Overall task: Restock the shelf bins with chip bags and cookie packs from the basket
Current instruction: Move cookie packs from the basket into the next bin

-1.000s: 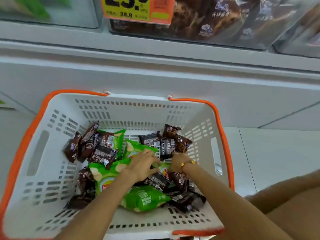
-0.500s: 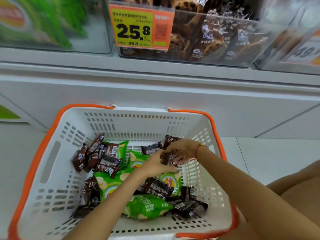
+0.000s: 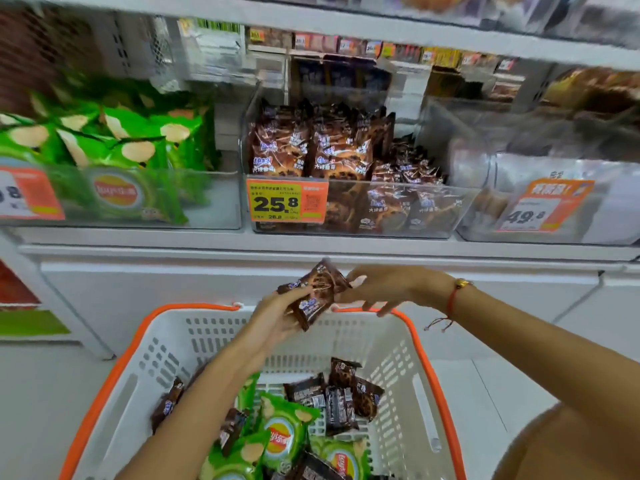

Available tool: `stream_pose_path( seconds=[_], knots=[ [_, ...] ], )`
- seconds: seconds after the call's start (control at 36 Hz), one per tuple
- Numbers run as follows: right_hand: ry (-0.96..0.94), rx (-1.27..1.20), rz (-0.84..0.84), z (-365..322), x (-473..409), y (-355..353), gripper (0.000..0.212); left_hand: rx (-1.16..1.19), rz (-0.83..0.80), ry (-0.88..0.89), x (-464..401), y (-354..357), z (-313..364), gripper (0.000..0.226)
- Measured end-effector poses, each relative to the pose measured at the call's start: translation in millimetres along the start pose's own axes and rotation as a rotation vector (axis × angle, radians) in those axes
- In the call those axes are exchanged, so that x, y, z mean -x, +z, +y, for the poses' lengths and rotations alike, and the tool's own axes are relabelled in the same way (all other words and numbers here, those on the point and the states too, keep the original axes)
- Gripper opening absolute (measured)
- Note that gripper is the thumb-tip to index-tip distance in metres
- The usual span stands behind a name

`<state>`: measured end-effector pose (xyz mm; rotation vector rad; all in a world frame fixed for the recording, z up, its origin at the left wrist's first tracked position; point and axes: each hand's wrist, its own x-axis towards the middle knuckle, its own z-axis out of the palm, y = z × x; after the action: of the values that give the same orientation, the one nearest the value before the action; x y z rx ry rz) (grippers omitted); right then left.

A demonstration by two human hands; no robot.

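Note:
My left hand (image 3: 277,318) grips a few brown cookie packs (image 3: 311,294) from below, held above the far rim of the white basket with an orange rim (image 3: 420,336). My right hand (image 3: 384,289) has its fingers spread and fairly straight, fingertips touching the packs' right end. Inside the basket lie green chip bags (image 3: 285,439) and more brown cookie packs (image 3: 341,400). On the shelf above, a clear bin of cookie packs (image 3: 346,157) sits directly ahead, with a clear bin of green chip bags (image 3: 114,147) to its left.
An orange price tag reading 25.8 (image 3: 287,200) hangs on the cookie bin's front. A third clear bin (image 3: 554,188) with a 49.8 tag stands at the right. A white shelf edge (image 3: 311,249) runs between bins and basket. My knee (image 3: 571,445) is at the lower right.
Both hands rose out of the basket with cookie packs, which went from my right hand into my left. The view tilted up, showing the shelf bins.

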<state>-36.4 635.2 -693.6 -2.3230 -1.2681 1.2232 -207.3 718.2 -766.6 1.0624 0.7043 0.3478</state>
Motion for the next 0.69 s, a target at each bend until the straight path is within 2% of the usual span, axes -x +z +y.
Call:
stream_pose_path(
  seconds=[0.08, 0.22, 0.36, 0.44, 0.5, 0.58, 0.69],
  knots=[
    [-0.197, -0.037, 0.215, -2, 5, -8, 0.055, -0.144, 0.003, 0.082, 5, 10, 29, 0.042],
    [-0.429, -0.017, 0.400, -7, 28, -22, 0.064, -0.405, -0.019, 0.180, 10, 19, 63, 0.016],
    [-0.583, -0.091, 0.474, -16, 34, -44, 0.038, -0.479, -0.007, 0.387, 11, 32, 92, 0.012],
    [-0.603, -0.089, 0.518, -19, 41, -53, 0.031, -0.403, -0.021, 0.501, 14, 39, 108, 0.024],
    [-0.608, -0.121, 0.559, -20, 46, -59, 0.027, -0.400, 0.050, 0.640, 16, 43, 120, 0.024],
    [-0.584, -0.301, 0.625, -20, 56, -74, 0.031, -0.403, 0.311, 0.906, 12, 38, 140, 0.016],
    [-0.538, -0.557, 0.818, -16, 56, -99, 0.023, -0.505, 0.569, 1.062, -6, 15, 165, 0.020]
  ],
)
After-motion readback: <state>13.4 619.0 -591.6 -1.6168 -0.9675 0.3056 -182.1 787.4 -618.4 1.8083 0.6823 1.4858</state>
